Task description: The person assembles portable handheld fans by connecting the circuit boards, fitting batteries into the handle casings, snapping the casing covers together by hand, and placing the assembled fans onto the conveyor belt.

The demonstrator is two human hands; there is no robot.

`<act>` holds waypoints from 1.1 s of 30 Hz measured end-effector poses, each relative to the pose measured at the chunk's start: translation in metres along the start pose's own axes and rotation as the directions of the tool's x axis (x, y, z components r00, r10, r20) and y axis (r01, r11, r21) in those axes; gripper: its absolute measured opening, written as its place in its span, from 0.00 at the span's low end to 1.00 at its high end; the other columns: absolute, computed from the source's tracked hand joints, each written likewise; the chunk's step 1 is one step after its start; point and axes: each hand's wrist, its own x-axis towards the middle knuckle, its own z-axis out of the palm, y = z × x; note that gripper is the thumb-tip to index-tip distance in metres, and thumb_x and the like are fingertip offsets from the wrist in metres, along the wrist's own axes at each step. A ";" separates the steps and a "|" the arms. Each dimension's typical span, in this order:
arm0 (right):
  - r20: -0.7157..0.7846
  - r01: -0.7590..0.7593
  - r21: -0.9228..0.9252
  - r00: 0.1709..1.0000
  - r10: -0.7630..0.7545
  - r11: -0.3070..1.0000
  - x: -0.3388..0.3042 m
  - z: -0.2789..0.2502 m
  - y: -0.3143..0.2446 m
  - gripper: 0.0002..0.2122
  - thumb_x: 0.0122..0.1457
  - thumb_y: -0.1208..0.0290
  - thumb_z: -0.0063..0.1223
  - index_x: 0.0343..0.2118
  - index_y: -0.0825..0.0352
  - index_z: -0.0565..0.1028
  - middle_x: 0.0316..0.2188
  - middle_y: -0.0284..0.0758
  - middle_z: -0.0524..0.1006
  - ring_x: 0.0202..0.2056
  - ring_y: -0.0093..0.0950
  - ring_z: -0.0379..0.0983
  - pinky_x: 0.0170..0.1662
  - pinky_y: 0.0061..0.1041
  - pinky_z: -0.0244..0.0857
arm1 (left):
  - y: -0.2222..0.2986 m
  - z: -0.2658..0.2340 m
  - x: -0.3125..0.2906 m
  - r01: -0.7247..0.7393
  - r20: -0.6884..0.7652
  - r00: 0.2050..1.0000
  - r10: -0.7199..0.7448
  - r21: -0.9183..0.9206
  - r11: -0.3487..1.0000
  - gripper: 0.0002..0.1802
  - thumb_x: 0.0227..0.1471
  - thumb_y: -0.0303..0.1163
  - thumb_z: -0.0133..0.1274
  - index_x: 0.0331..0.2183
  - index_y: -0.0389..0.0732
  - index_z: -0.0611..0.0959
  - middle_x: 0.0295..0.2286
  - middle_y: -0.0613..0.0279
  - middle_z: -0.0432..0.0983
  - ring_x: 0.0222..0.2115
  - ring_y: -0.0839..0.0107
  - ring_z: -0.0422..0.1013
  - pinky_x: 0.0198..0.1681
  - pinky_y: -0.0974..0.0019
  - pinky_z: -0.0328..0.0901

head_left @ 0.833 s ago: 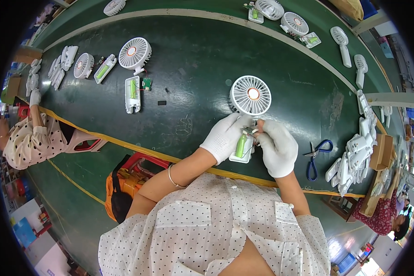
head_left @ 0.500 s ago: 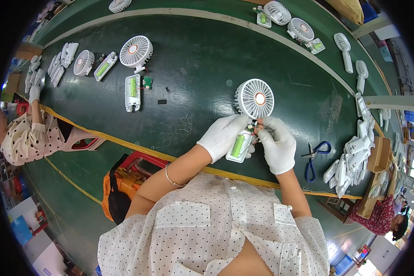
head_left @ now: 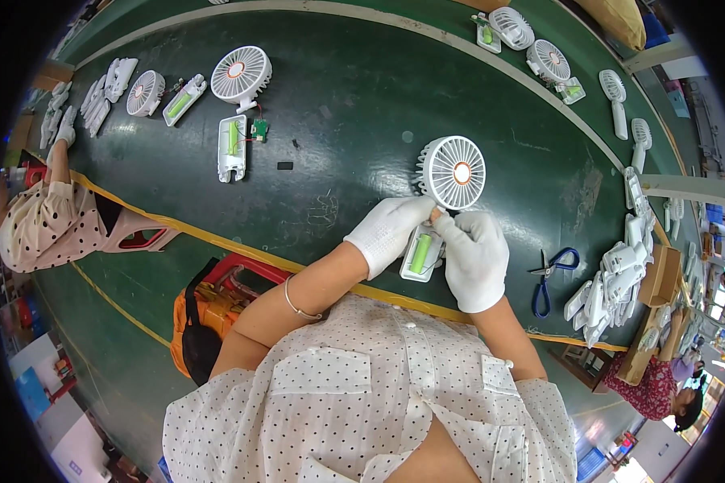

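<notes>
A white handheld fan [head_left: 457,172] lies in front of me, its round grille turned up. Below its head sits the open white handle shell with a green battery cell [head_left: 420,253]. My left hand [head_left: 393,232], in a white glove, is closed on the handle's upper left side by the fan's neck. My right hand [head_left: 477,259], also gloved with bare fingertips, pinches at the neck from the right. The two hands' fingers meet there and cover the circuit parts and wires, so what the right fingertips grip is hidden.
Blue-handled cutters [head_left: 549,278] lie right of my right hand, beside a heap of white shells [head_left: 616,286]. Another opened fan [head_left: 242,74] with a green circuit board [head_left: 259,130] lies left. A co-worker's gloved hand [head_left: 66,129] is at the far left. A red chair [head_left: 242,270] stands behind.
My right hand has closed in over the fan's neck, hiding the small parts and wires that showed between the fingers. The left hand keeps its hold. The whole view has shifted slightly.
</notes>
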 end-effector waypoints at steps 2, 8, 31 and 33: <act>-0.011 0.001 -0.021 1.000 -0.001 1.000 -0.004 0.003 -0.003 0.04 0.58 0.68 0.60 0.30 0.61 0.81 0.26 0.33 0.74 0.29 0.34 0.70 0.30 0.34 0.65 | -0.008 -0.003 0.000 -0.227 0.053 0.974 0.222 0.350 0.909 0.15 0.62 0.36 0.44 0.36 0.33 0.79 0.31 0.58 0.79 0.29 0.68 0.77 0.33 0.62 0.71; 0.270 -0.430 0.137 0.883 0.384 0.892 0.012 -0.008 -0.017 0.14 0.59 0.62 0.58 0.23 0.67 0.78 0.21 0.39 0.74 0.23 0.41 0.70 0.28 0.39 0.62 | -0.001 0.001 0.003 0.289 0.043 0.953 -0.298 -0.416 0.862 0.15 0.63 0.35 0.45 0.38 0.34 0.81 0.33 0.63 0.79 0.35 0.73 0.75 0.41 0.67 0.69; -0.383 -0.245 -0.313 0.917 0.115 0.918 0.034 -0.110 0.155 0.11 0.54 0.76 0.54 0.41 0.70 0.78 0.39 0.45 0.79 0.43 0.44 0.75 0.50 0.38 0.68 | 0.025 0.026 0.001 0.267 -0.034 0.940 -0.338 -0.541 0.797 0.21 0.67 0.41 0.42 0.47 0.30 0.71 0.39 0.45 0.76 0.34 0.55 0.79 0.38 0.54 0.77; -0.487 -0.346 -0.522 0.872 0.061 0.780 0.024 -0.162 0.269 0.23 0.57 0.63 0.59 0.52 0.71 0.73 0.51 0.51 0.74 0.51 0.49 0.72 0.57 0.39 0.64 | 0.028 0.028 0.008 0.313 0.046 0.939 -0.341 -0.526 0.791 0.21 0.67 0.39 0.43 0.49 0.28 0.70 0.42 0.43 0.76 0.38 0.54 0.78 0.41 0.55 0.77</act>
